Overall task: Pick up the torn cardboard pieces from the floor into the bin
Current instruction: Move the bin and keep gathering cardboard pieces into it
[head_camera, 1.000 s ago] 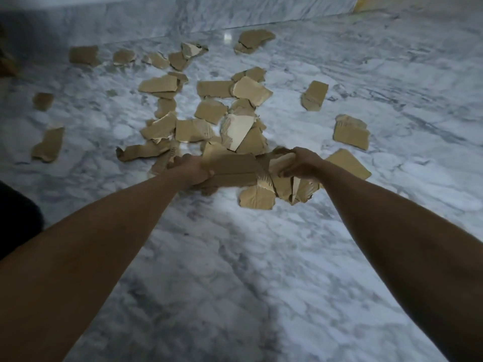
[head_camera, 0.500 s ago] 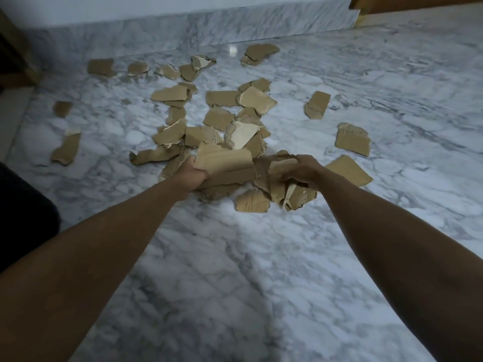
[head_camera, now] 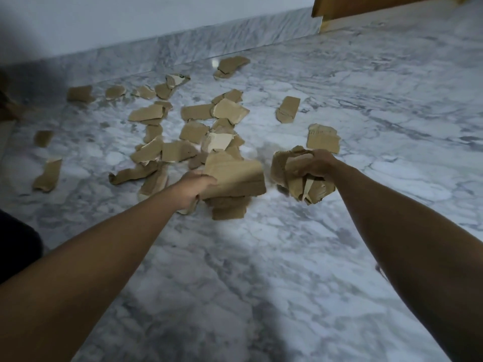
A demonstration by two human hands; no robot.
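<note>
Our left hand [head_camera: 194, 190] grips a flat stack of cardboard pieces [head_camera: 234, 178] and our right hand [head_camera: 315, 163] clutches a crumpled bundle [head_camera: 300, 176]; a second ago both loads sat together low on the pile, now they are lifted apart, ready for carrying. No bin shows. Scattered pieces [head_camera: 167, 150] lie beyond toward the skirting [head_camera: 235, 35]; open marble floor [head_camera: 235, 283] lies nearer us.

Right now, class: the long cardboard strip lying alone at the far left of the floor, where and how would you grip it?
Pinch the long strip at its near end, which curls slightly off the marble floor, coming from above. It lies flat and apart from other pieces, so nothing blocks the fingers.
</note>
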